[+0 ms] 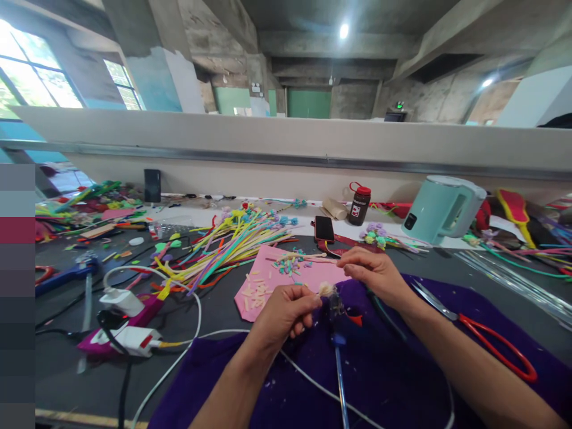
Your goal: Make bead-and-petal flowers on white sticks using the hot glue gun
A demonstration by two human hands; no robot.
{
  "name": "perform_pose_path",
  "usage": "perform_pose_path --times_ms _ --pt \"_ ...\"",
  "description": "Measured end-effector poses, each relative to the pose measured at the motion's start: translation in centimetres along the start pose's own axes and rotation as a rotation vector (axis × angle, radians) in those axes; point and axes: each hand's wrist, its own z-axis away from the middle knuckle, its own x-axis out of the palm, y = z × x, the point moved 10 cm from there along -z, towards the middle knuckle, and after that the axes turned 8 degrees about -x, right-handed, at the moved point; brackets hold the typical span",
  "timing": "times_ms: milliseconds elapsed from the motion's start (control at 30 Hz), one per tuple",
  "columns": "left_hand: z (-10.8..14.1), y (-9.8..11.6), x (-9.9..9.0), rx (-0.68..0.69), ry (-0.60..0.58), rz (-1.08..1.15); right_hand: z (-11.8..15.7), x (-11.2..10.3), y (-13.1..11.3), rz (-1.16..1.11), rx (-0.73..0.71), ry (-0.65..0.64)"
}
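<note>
My left hand is closed in a pinch on a small cream flower-like piece at the centre. To its right and a little higher, my right hand pinches the end of a thin pale stick that points left. Just below the cream piece is the dark tip of a blue tool. Behind my hands a pink sheet holds cream bits and small teal and purple pieces. Purple cloth lies beneath my forearms.
Red-handled scissors lie at right. Colourful stems are heaped back left, near a power strip with white cables. A phone, a bottle and a teal kettle stand or lie behind.
</note>
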Motion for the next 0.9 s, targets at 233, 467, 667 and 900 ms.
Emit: perform_pose_path --times_ms 233,467,667,900 --pt "0.1 0.1 0.3 0.0 -0.077 0.143 0.6 2.4 1.0 -0.128 0.084 -0.094" --pt "-0.1 -0.1 0.7 0.004 -0.105 0.165 1.0 4.2 -0.1 -0.14 0.09 -0.187" --pt "-0.2 0.1 0.7 0.036 -0.068 0.06 1.5 5.2 0.6 -0.14 0.123 -0.214" --pt "0.1 0.8 0.8 0.121 -0.03 -0.077 1.8 5.7 1.3 -0.181 0.183 -0.258"
